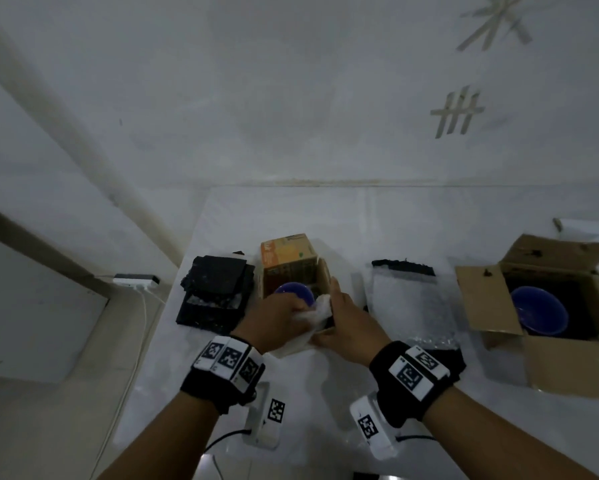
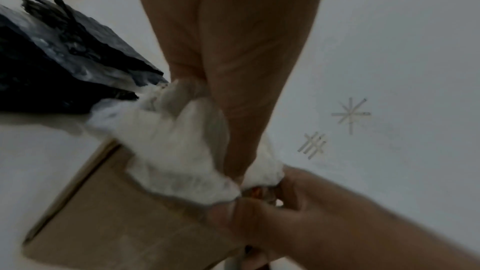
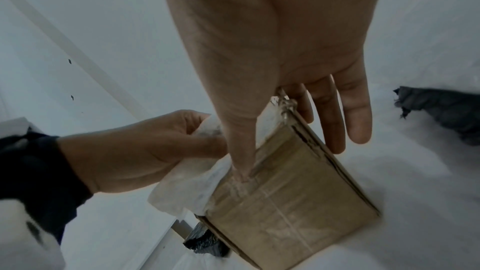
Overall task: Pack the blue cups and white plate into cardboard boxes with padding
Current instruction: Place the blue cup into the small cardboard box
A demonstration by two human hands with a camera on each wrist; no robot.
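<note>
My left hand (image 1: 277,320) grips a wad of white padding (image 1: 317,311) at the rim of the small box (image 1: 284,258). My right hand (image 1: 343,317), fingers straight, braces its corner. A blue cup (image 1: 293,292) sits inside. I judge this the padding step: next, press the wad down around the cup, gently.

Dim, cold flat light; soft shadows; wide-angle edge distortion; wrist views motion-blurred.
</note>
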